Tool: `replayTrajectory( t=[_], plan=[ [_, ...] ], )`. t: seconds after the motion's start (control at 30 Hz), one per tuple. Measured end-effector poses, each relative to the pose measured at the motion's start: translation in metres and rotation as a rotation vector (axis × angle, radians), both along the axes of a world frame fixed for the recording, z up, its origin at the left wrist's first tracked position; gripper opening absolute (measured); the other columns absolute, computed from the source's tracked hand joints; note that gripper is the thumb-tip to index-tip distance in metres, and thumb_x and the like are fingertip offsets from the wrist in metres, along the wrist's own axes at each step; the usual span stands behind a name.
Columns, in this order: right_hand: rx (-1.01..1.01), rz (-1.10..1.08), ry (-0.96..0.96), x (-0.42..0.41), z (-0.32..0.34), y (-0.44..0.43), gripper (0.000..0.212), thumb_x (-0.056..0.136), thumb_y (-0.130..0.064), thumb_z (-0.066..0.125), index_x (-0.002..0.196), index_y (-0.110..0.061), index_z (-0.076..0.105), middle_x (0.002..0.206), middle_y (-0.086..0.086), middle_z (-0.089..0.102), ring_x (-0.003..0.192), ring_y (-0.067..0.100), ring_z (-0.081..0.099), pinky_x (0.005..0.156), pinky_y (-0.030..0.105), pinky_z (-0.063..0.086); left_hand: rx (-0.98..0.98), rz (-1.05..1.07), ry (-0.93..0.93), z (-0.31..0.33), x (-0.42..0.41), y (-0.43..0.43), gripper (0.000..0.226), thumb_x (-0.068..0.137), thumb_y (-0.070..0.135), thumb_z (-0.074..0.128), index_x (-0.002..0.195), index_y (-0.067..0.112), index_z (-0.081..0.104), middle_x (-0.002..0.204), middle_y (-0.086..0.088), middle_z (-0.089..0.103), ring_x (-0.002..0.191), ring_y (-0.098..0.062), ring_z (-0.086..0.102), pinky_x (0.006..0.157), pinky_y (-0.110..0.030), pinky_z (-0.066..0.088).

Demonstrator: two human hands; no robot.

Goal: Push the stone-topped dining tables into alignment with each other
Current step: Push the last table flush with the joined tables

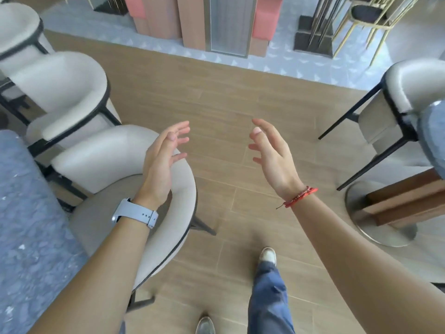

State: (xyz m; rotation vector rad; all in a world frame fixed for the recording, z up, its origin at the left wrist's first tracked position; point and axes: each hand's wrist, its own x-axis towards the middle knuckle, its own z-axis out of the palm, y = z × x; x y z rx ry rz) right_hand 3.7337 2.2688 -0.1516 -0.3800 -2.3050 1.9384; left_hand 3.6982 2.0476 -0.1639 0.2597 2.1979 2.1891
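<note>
left hand [161, 162] and right hand [272, 155] hang open over the floor [216, 97], fingers spread, holding nothing. one stone-topped table [29, 225] lies at the left edge of view, another [433, 141] at the right edge. likely heavy, rigid, smooth; best pushed with palms flat on the top's rim.

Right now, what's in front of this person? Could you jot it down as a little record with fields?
left hand: open, held in the air, holding nothing
right hand: open, held in the air, holding nothing
left table: blue-grey stone top at the left edge, untouched
right table: stone top at the right edge, on a round metal base
chairs: cream chair under the left hand
floor: wood-look planks
</note>
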Motion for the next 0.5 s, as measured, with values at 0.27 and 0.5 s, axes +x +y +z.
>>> replayTrajectory(
  t=[0.27, 0.5],
  plan=[
    [-0.023, 0.197, -0.017, -0.157, -0.002, 0.065, 0.049, 0.081, -0.068, 0.048, 0.125, -0.049, 0.060, 0.130, -0.017, 0.062, 0.123, 0.007, 0.059, 0.111, 0.046, 0.045, 0.011, 0.223, -0.023, -0.010, -0.113, 0.056, 0.053, 0.089, 0.062, 0.042, 0.128, 0.034, 0.064, 0.137, 0.002, 0.064, 0.127, -0.017, 0.061, 0.107, -0.047, 0.050],
    [-0.043, 0.389, -0.077, -0.282, 0.002, 0.068, 0.040, 0.083, -0.066, 0.049, 0.120, -0.056, 0.060, 0.123, -0.025, 0.062, 0.124, 0.006, 0.058, 0.107, 0.039, 0.047, 0.004, 0.391, -0.053, -0.008, -0.193, 0.073, 0.054, 0.088, 0.063, 0.043, 0.128, 0.032, 0.066, 0.135, 0.002, 0.066, 0.127, -0.017, 0.061, 0.108, -0.049, 0.049]
  ],
)
